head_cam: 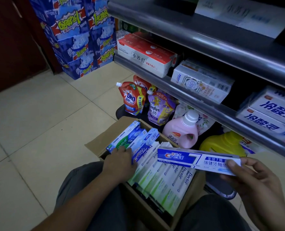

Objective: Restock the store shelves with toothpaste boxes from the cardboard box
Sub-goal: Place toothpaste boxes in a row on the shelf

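Shelving [196,39] fills the upper right of the frame, steel tiers running diagonally down toward the right edge, already part stocked — red-and-white cartons up top, white boxes [202,81] mid-tier, blue-lettered toothpaste boxes [270,114] at the right edge. Detergent pouches and bottles stand on the floor [38,122] beneath the lowest tier.

Cardboard box [95,144] sits open at lower centre between the person's knees, packed with toothpaste boxes: a row of white-and-green ones [165,184] lying side by side, a few blue ones [133,137] propped at its far-left end.

Right hand [255,179], lower right of frame: fingers closed on one end of a blue Crest box [191,158], thumb on its face. The box is held above the carton, long axis roughly level across the frame, free end pointing left.

Left hand [120,161], lower centre: fingers down among the blue boxes at the carton's left end — touching them, but whether they have closed on one I cannot tell.

Key relation: the shelf gap lies up and to the right of the held box, so the right hand is the nearer one. Likely the box must swing its long axis to match the rows before sliding in.
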